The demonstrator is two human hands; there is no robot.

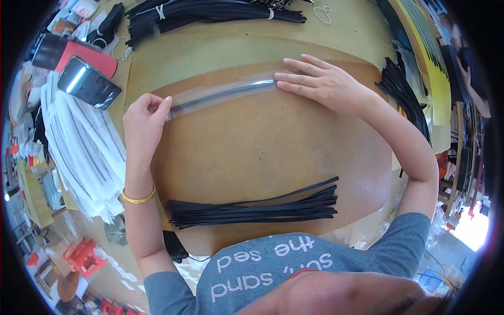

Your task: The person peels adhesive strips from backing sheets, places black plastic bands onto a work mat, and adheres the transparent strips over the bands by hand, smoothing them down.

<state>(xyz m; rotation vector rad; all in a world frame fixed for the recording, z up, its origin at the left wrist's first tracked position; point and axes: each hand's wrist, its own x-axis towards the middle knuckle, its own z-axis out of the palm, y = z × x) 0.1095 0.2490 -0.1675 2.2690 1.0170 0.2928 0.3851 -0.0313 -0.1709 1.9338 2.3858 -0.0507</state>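
Note:
A black strip [226,96] lies under or inside a clear plastic film on the brown mat [262,152]. At its left end, my left hand [144,118] pinches the film between thumb and index finger. The fingers of my right hand [320,84] are spread, and their tips rest at the strip's right end. Nearer to my body, a bundle of loose black strips [252,205] lies across the mat.
At the left are a phone [90,83], a red and black cup [76,55] and a pile of white strips [86,147]. Tied black bundles [220,14] lie along the far side. More black strips [407,94] hang at the right.

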